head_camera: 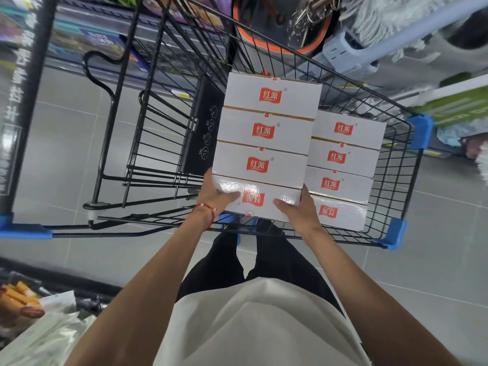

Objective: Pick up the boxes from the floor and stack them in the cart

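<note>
Several white boxes with red logos lie in a black wire cart [396,180] with blue corner guards. A taller row of boxes [266,130] fills the cart's middle, and a lower row [343,157] lies to its right. The nearest box of the taller row [264,200] is wrapped in glossy film. My left hand [217,195] holds its left end with the thumb on top. My right hand [298,207] holds its right end, also with the thumb on top.
The cart's folding child seat [203,133] and handle [105,83] lie to the left. Store shelves with goods [92,40] run along the top, with mops [383,19] at the top right. Packaged snacks [21,299] sit at the bottom left. Grey tiled floor surrounds the cart.
</note>
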`<state>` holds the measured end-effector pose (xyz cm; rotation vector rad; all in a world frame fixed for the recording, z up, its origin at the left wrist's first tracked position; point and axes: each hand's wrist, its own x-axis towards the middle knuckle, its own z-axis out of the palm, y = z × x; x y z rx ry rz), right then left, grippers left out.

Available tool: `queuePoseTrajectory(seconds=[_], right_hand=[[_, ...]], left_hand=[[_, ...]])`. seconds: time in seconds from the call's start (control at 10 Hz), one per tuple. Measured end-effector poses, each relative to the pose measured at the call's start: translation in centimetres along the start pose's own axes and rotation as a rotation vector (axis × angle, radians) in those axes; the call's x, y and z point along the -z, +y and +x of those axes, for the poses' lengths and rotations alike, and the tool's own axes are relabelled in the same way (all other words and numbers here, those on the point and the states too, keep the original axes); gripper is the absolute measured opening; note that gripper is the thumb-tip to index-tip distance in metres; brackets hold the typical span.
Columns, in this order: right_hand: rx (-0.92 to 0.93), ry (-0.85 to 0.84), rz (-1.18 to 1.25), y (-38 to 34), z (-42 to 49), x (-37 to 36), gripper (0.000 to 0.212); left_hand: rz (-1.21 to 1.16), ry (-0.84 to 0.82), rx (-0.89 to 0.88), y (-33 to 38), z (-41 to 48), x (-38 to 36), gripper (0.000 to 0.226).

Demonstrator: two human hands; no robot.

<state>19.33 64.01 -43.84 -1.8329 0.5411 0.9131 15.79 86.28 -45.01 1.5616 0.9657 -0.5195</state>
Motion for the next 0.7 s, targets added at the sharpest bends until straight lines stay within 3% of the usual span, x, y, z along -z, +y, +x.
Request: queuePoseTrajectory(seconds=[0.2,0.4,0.5,0.6,0.7], right_hand=[[0.007,-0.033,0.012,0.2,-0.1,-0.1,0.073],[0.007,-0.038,0.004,-0.1,-0.5,0.3,0.074],[-0.033,0.098,0.085,-0.5,-1.1,-0.1,0.063],[-0.010,0.240,0.212,-0.5,-2.2,-0.6,0.045],[0.009,0.367,0.322,-1.0,-3.8,-1.4,0.044]], left_hand=[[0.058,0.011,-0.034,0.2,0.6,-0.3,0.072],[0.202,0.074,-0.059,-0.7,1.0,-0.3,0.090],[0.222,0.044,-0.089,-0.2,0.5,-0.2,0.095],[0.180,0.009,-0.151,0.4,0.5,1.0,0.086],[0.215,-0.021,-0.316,1.7,0.5,2.6,0.069]])
